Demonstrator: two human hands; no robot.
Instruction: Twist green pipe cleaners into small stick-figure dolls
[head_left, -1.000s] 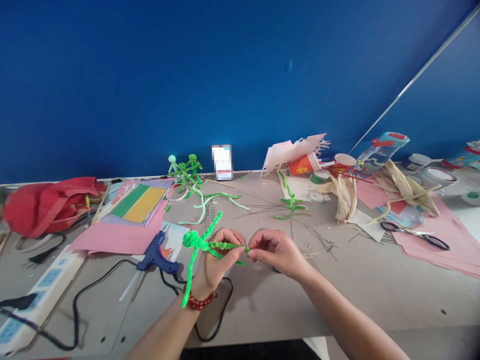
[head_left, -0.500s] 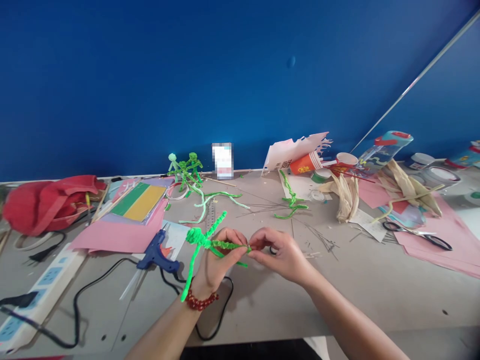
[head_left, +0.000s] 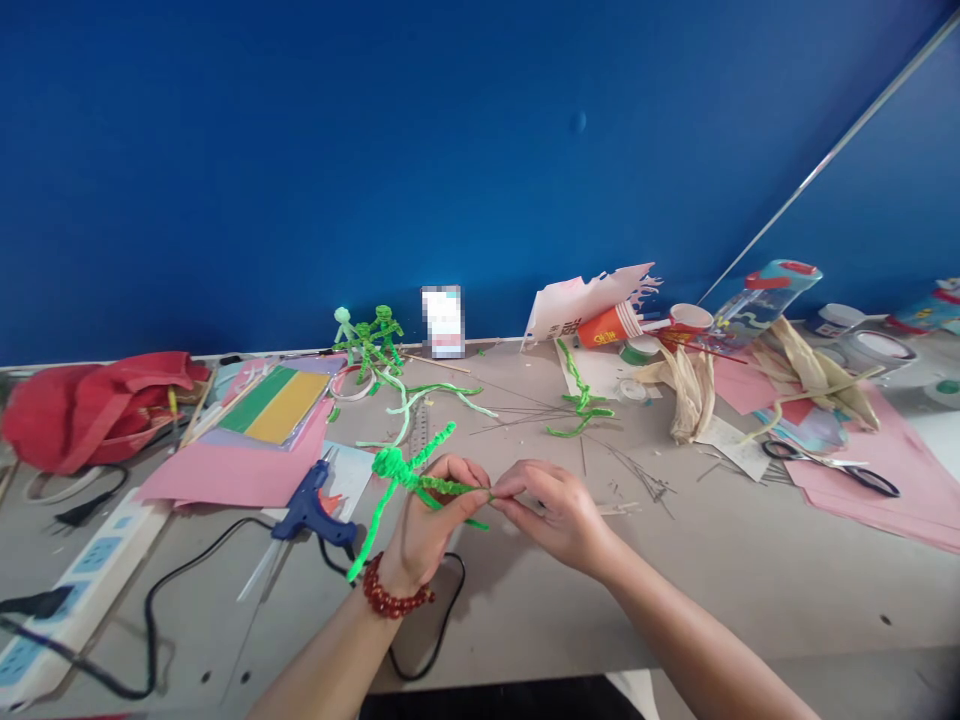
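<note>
A bright green pipe-cleaner figure (head_left: 401, 468) with a coiled head and long limbs lies across my left hand (head_left: 442, 515), whose thumb and fingers pinch one of its twisted limbs. My right hand (head_left: 551, 510) is closed at that limb's tip, fingertips almost meeting those of my left hand. Part of the figure is hidden behind my left hand. Several smaller green figures (head_left: 367, 340) stand together against the wall. Another green pipe-cleaner piece (head_left: 577, 390) rests on the table beyond my right hand, and loose pale green pipe cleaners (head_left: 409, 400) lie farther back.
Left of my hands are a blue glue gun (head_left: 311, 510) with its black cord, a white power strip (head_left: 86, 580), pink paper (head_left: 240, 470) and a red bag (head_left: 97, 410). Rightward lie thin wires (head_left: 637, 470), dried husks (head_left: 690, 400), scissors (head_left: 832, 465) and an orange paper cup (head_left: 607, 325).
The figure's lower-left limb has swung outward to the left. Both hands keep their pinch on the twisted limb, with only slight shifts of the fingers.
</note>
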